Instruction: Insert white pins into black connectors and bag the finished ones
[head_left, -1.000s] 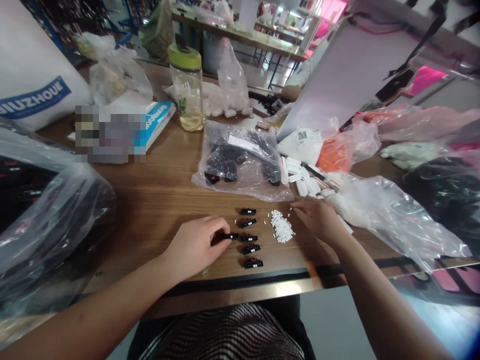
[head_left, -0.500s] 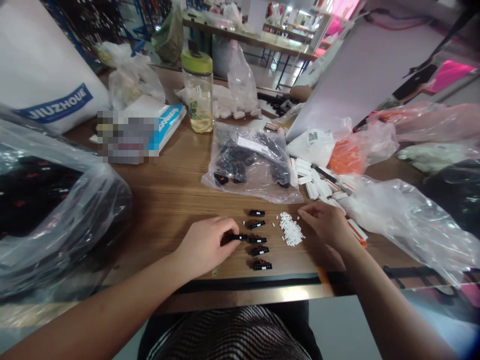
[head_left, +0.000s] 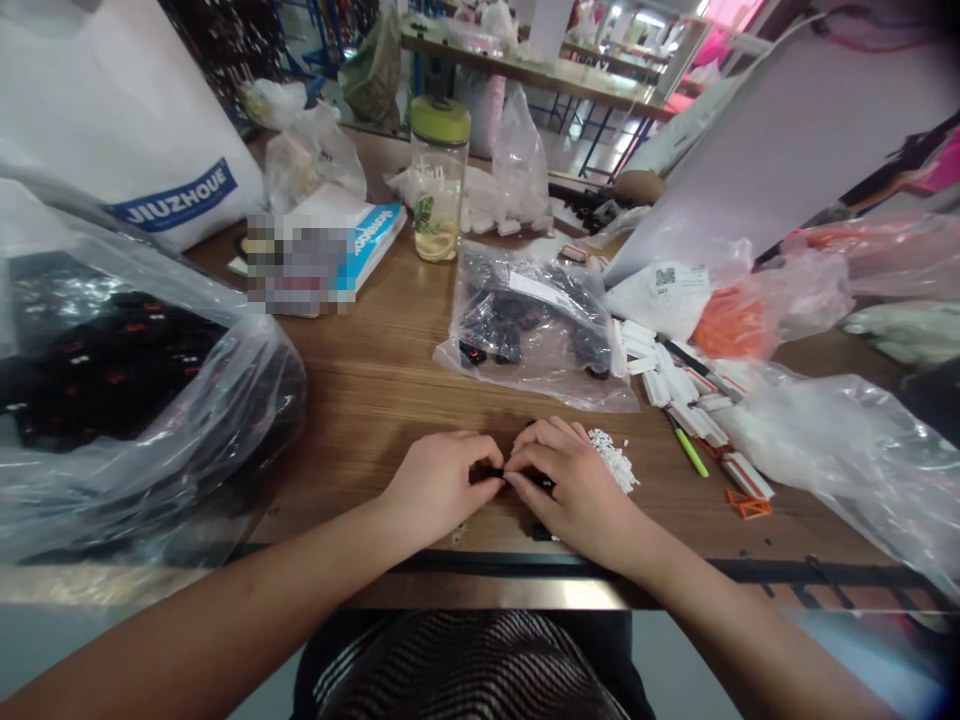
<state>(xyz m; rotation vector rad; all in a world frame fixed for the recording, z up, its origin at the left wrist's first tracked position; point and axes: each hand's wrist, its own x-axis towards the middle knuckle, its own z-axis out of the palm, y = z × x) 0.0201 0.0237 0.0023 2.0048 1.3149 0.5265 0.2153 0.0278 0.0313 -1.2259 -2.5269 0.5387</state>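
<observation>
My left hand [head_left: 442,485] pinches a small black connector housing [head_left: 491,472] between thumb and fingertips, just above the tabletop. Against its right end come the closed fingertips of my right hand [head_left: 574,490]; whatever tiny thing they grip is hidden. Other black connectors lie under and behind the right hand, mostly covered, with one [head_left: 541,533] showing below it near the table edge. Just right of that hand is a pile of tiny white plugs [head_left: 616,462], its left part hidden by the fingers.
Beyond my hands lies a clear bag of black connectors [head_left: 525,325]. A large open plastic bag [head_left: 281,385] stands at left, a green-lidded bottle [head_left: 439,190] at the back. To the right are white blocks [head_left: 679,390], a lime-green pen-like tool [head_left: 690,452] and an orange frame [head_left: 748,503].
My right hand has moved left from beside the white plugs to the connector in my left hand, covering most of the row. The view has shifted slightly.
</observation>
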